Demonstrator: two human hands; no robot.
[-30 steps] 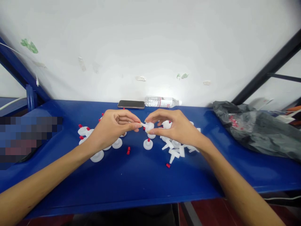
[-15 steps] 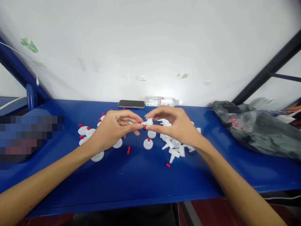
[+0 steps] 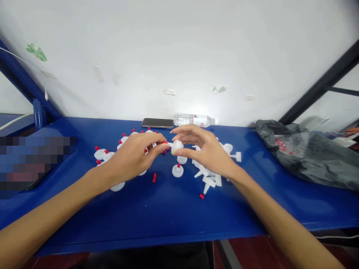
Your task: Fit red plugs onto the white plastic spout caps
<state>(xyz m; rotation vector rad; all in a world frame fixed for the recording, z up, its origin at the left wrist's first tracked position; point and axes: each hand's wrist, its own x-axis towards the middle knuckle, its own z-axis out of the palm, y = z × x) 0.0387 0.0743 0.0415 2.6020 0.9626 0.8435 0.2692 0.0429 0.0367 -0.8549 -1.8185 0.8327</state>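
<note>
My left hand [image 3: 140, 151] pinches a small red tip cap [image 3: 165, 142] between thumb and fingertips. The red cap sits at the narrow end of a white nozzle cap [image 3: 177, 146], which points left above the table. My right hand [image 3: 200, 145] holds the wide base of that nozzle cap, thumb against its lower side, upper fingers arched over it. Below stands a white nozzle cap with a red tip [image 3: 177, 170]. Loose white nozzle caps [image 3: 208, 183] lie in a pile under and beside my right hand. Several red-tipped ones [image 3: 99, 153] stand around my left hand, partly hidden by it.
Loose red tip caps [image 3: 154, 178] lie on the blue table [image 3: 168, 213]. A phone [image 3: 157, 123] and a clear plastic bottle [image 3: 195, 120] lie along the wall. At the right is a dark plastic bag [image 3: 316, 160] with red pieces in clear plastic.
The white nozzle cap has tilted so its wide base shows more. My right fingers have lifted and spread a little, and my left fingers have closed in further around the red tip cap.
</note>
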